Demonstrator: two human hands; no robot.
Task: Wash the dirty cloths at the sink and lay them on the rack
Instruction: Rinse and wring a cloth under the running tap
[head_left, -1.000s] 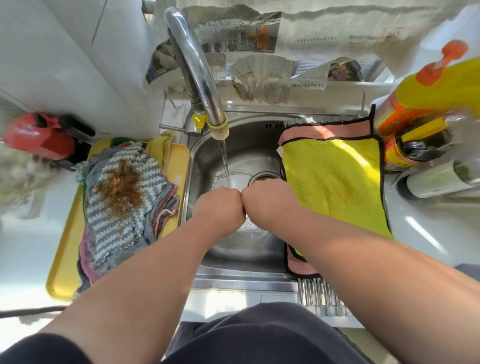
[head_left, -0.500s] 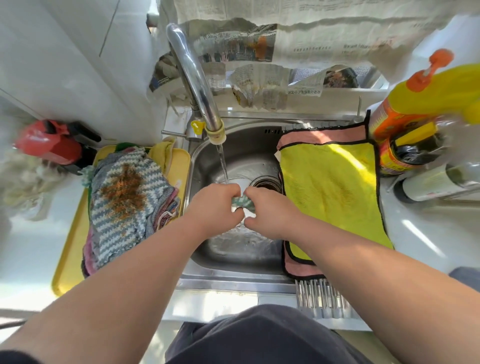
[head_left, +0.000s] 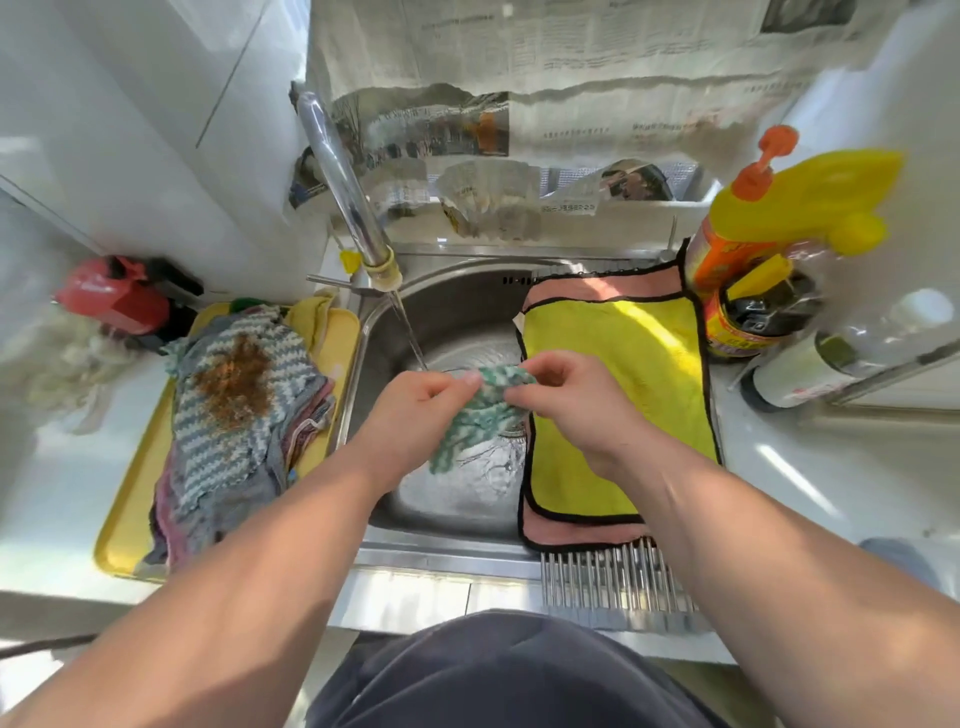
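While tap (head_left: 353, 197) runs into steel sink (head_left: 457, 312), left hand (head_left: 415, 415), right hand (head_left: 576, 405) pinch green cloth (head_left: 483, 410); yellow cloth (head_left: 613, 395) on rack (head_left: 608, 587); stained pile (head_left: 234, 405) on tray (head_left: 124, 530); white counter (head_left: 831, 467).

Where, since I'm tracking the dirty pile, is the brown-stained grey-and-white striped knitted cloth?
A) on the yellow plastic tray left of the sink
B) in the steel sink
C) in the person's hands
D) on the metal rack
A: the brown-stained striped cloth tops the pile on the yellow plastic tray.
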